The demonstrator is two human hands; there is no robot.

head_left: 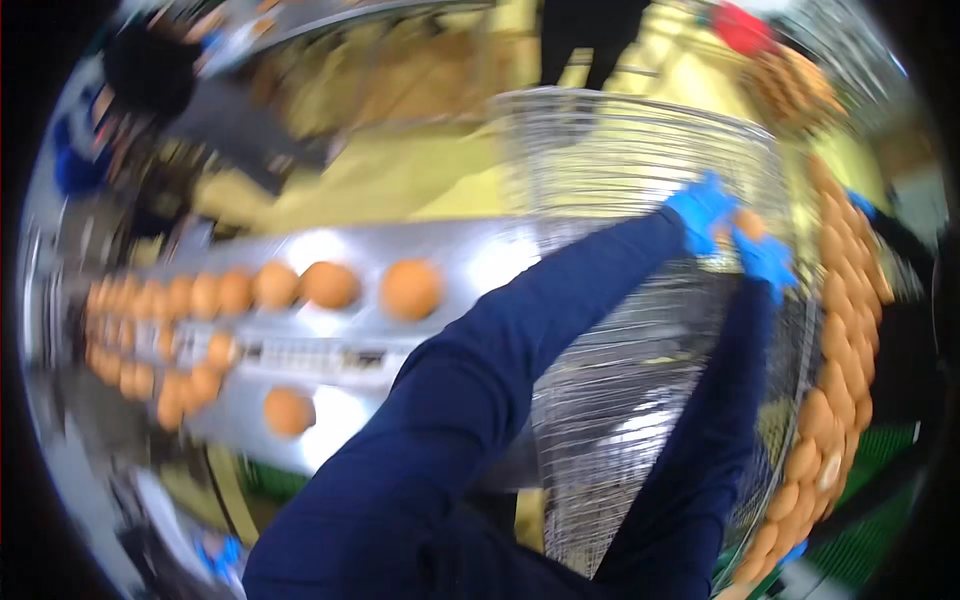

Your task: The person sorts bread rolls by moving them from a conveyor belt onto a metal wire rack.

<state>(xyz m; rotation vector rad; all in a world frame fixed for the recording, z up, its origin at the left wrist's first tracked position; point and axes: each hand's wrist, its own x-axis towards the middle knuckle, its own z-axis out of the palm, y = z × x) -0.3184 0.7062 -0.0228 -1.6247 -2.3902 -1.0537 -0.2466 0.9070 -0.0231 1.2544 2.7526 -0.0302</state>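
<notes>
Both my hands wear blue gloves and reach out over a wire rack [620, 410] at the right. My left hand [704, 210] is just above the wires, its fingers smeared by motion. Close beside it, my right hand [766, 262] has its fingers against a round, orange-brown bun [748, 224], which sits between the two hands. On the steel table [470, 260] to the left, several similar round buns [411, 289] stand in two rows along a pale central strip [300, 355].
Many orange-brown buns [838, 340] lie in a long curved band along the rack's right side. A co-worker's dark sleeve [900, 235] and blue glove reach in there. Another person in dark clothes [150, 75] is at the far left. Green slatted crates [880, 470] stand at the lower right.
</notes>
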